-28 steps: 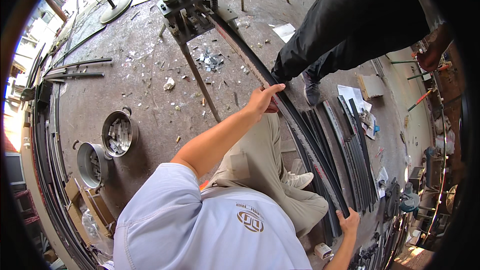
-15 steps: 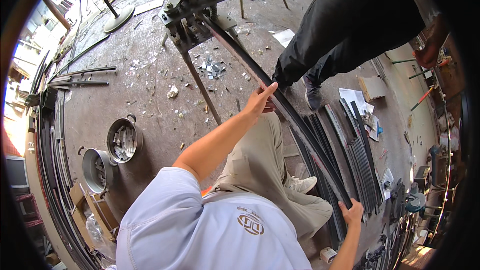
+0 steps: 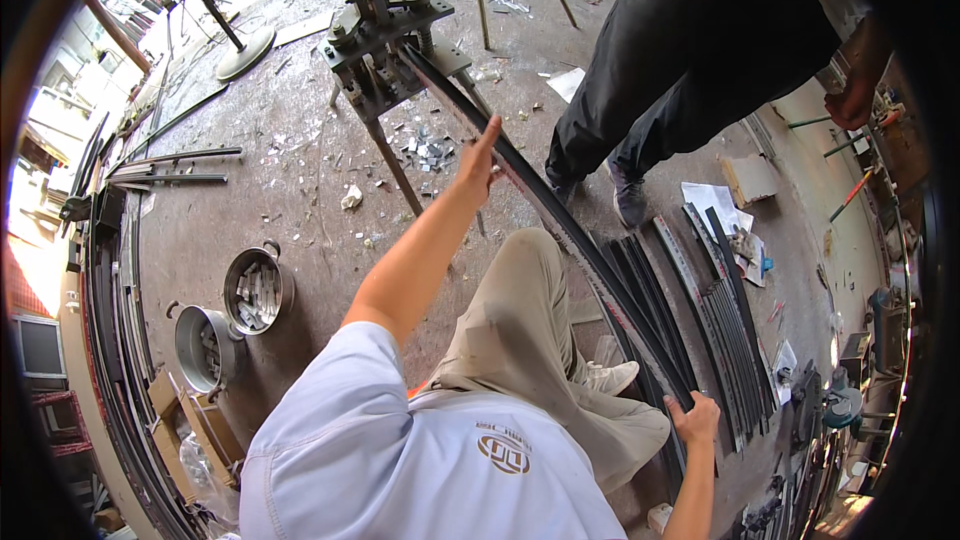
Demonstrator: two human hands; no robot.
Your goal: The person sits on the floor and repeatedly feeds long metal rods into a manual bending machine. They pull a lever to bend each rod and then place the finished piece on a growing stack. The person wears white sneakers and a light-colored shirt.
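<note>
Long curved dark metal strip held at two places

Long curved dark metal strip (image 3: 560,225) runs from the grey bending machine on thin legs (image 3: 385,35) down toward the person. Left hand (image 3: 480,155) lies on the strip near the machine, fingers stretched flat. Right hand (image 3: 695,418) closes around the strip's lower end, far from the machine. Another person's dark trousers (image 3: 680,50) stand beside the machine.

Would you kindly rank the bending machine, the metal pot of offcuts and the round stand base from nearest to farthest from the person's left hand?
From the left hand, on the long dark strip:
1. Bending machine, just ahead, up and left.
2. Metal pot of offcuts, lower left on the floor.
3. Round stand base, far upper left; close to the pot's distance, so this order is loose.
</note>
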